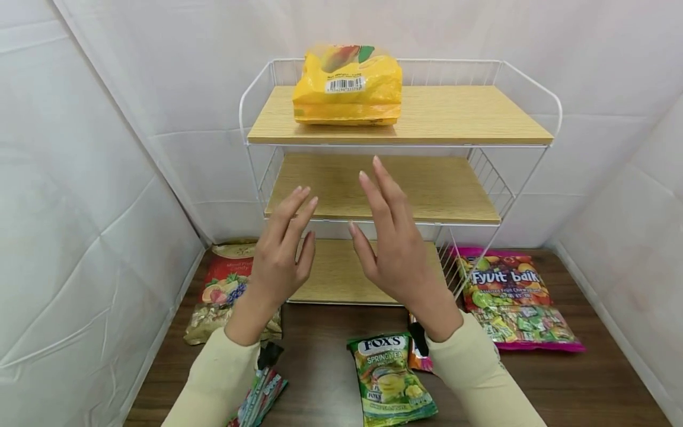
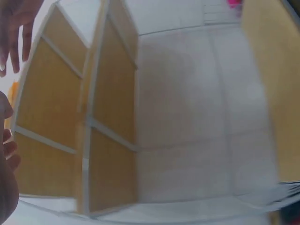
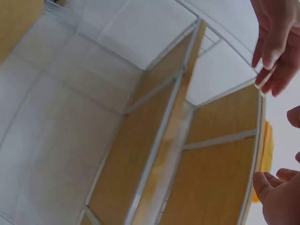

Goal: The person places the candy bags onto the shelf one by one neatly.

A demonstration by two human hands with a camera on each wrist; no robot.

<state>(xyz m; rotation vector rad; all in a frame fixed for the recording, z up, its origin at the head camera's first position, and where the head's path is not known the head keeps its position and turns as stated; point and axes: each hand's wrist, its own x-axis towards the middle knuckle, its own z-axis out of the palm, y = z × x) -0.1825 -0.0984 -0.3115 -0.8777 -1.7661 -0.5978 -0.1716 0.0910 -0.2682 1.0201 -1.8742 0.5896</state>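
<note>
Both bare hands are raised in front of a white wire rack with three wooden shelves (image 1: 469, 112). My left hand (image 1: 277, 261) has its fingers extended, palm turned inward, with nothing in it. Facing it across a gap, my right hand (image 1: 397, 255) also holds nothing, its fingers straight and the thumb apart. On the left part of the top shelf sits a yellow bag (image 1: 347, 98) with a mango picture and a barcode, beyond the fingertips. A sliver of this yellow bag (image 3: 267, 150) shows behind the shelf edge in the right wrist view.
A red and gold candy bag (image 1: 229, 281) lies left of the rack, a pink-edged fruit chews bag (image 1: 520, 296) right of it. Nearer lie a green Fox's bag (image 1: 392, 379), an orange packet (image 1: 421, 359) partly hidden by the right wrist, and striped packets (image 1: 261, 397) by the left sleeve.
</note>
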